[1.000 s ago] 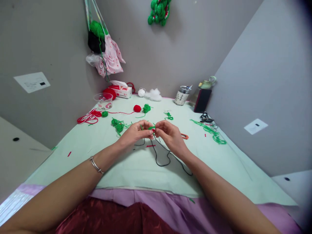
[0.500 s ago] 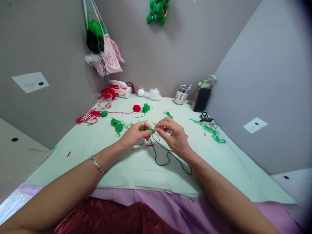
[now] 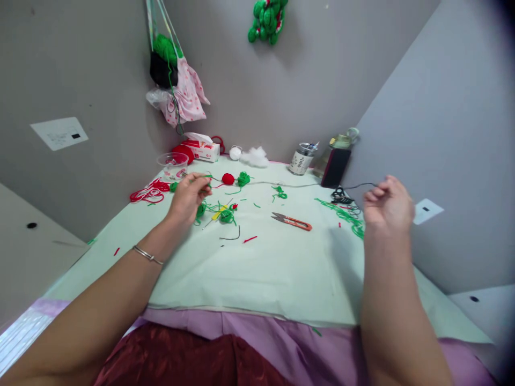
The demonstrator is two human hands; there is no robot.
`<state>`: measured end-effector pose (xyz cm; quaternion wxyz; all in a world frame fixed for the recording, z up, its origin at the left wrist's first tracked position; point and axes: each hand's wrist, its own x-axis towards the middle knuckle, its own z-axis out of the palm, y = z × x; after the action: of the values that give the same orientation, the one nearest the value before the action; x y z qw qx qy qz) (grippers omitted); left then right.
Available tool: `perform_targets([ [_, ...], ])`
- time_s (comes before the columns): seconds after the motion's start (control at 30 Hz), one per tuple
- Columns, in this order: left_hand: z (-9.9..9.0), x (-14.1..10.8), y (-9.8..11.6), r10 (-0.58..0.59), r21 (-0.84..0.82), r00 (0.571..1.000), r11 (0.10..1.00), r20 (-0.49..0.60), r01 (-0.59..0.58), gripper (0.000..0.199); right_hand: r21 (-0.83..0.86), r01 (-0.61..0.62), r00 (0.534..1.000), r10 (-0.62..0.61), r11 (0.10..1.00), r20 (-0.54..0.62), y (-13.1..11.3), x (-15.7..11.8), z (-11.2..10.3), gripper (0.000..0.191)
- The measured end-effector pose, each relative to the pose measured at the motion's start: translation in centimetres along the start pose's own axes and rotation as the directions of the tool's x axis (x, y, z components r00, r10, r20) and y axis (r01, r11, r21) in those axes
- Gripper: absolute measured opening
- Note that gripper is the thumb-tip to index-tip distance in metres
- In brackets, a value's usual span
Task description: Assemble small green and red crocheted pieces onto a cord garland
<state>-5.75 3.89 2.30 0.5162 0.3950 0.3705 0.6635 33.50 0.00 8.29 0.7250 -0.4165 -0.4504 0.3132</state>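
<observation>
Fingers pinched, my left hand (image 3: 189,197) holds a small green piece (image 3: 206,176) above the left middle of the table. A dark yarn (image 3: 298,186) stretches from near that piece across to my right hand (image 3: 388,202), raised at the right with its fingers closed on the yarn. On the table between the hands lie orange-handled snips (image 3: 293,221). Below and right of my left hand are a yellow-handled hook (image 3: 219,213) and a small green ball (image 3: 227,216). Short black (image 3: 231,237) and red (image 3: 250,239) yarn scraps lie nearer me.
Along the back stand a clear tub (image 3: 173,167), a tissue box (image 3: 205,151), white stuffing (image 3: 256,157), a pen tin (image 3: 301,161) and a dark phone (image 3: 336,167) against a bottle. Loose green yarn (image 3: 341,212) lies at right. A pink bag (image 3: 189,96) hangs at left.
My hands have moved apart, the right one far to the right and the left one to the left and up. The dark yarn is now stretched between them. The snips and hook have come into view.
</observation>
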Motion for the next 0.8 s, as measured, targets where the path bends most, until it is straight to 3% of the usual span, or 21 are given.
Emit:
perform_targets([
  [0.07, 1.1, -1.5, -0.7, -0.051, 0.068, 0.992, 0.997, 0.12, 0.043, 0.019, 0.002, -0.004, 1.0, 0.004, 1.0, 0.003, 0.9, -1.3, 2.2, 0.017],
  [0.17, 2.7, -3.9, -1.6, -0.113, 0.228, 0.961, 0.972, 0.251, 0.055, 0.017, -0.076, -0.054, 0.987, 0.065, 0.996, 0.146, 2.6, -4.7, 6.9, 0.015],
  [0.23, 3.4, -5.0, -1.8, -0.119, 0.317, 0.946, 0.948, 0.302, 0.018, 0.016, -0.302, 0.064, 0.938, 0.046, 0.951, 0.344, 3.5, -7.4, 9.6, 0.013],
  [0.33, 3.7, -5.8, -1.7, -0.089, 0.37, 0.932, 0.928, 0.353, -0.051, 0.015, -0.441, 0.309, 0.846, -0.031, 0.843, 0.532, 4.5, -10.5, 12.1, 0.01],
  [0.43, 3.8, -6.2, -1.5, -0.071, 0.384, 0.922, 0.919, 0.381, -0.088, 0.014, -0.491, 0.415, 0.8, -0.051, 0.766, 0.597, 5.0, -11.8, 12.8, 0.005],
  [0.53, 3.9, -6.2, -1.6, -0.055, 0.398, 0.916, 0.91, 0.396, -0.118, 0.013, -0.477, 0.402, 0.797, -0.042, 0.782, 0.602, 4.6, -11.7, 12.8, 0.013],
  [0.7, 2.9, -4.3, -1.6, 0.144, 0.474, 0.96, 0.846, 0.238, -0.245, 0.013, -0.149, 0.119, 0.746, 0.011, 0.982, 0.666, 2.1, -10.3, 11.4, 0.011],
  [0.8, 1.8, -2.5, -1.3, 0.237, 0.495, 0.963, 0.826, 0.127, -0.268, 0.013, 0.098, -0.008, 0.728, -0.061, 0.995, 0.683, 0.7, -9.0, 9.5, 0.015],
])
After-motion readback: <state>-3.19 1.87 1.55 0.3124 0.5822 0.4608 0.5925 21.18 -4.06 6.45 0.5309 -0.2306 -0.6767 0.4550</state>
